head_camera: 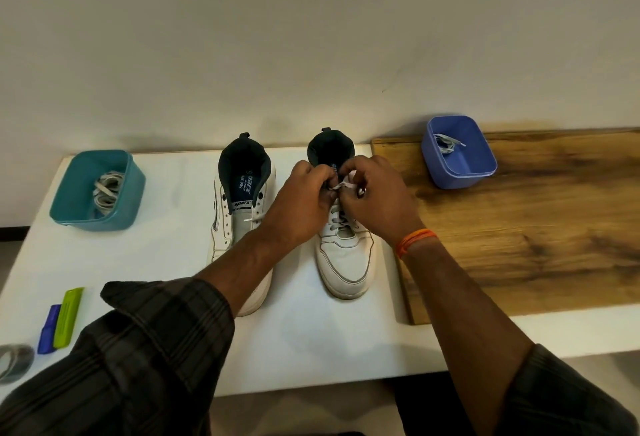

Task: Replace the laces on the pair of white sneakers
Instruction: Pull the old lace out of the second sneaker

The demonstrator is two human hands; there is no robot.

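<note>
We're tying lace (pixel 341 187) atop right sneaker (pixel 346 255), centre frame; left hand (pixel 304 198), right hand (pixel 374 193) both pinching it. Next: left sneaker (pixel 239 214) needing lacing.

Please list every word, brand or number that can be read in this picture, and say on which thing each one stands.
"sparx": on the tongue label of the left sneaker, near its top edge.
"parx": large letters on that sneaker's blue insole; the first letter is hidden.
Smaller print beside it on the insole: looks like a number, too blurred to read surely.
Right sneaker: its insole print is covered by the hands.
</note>
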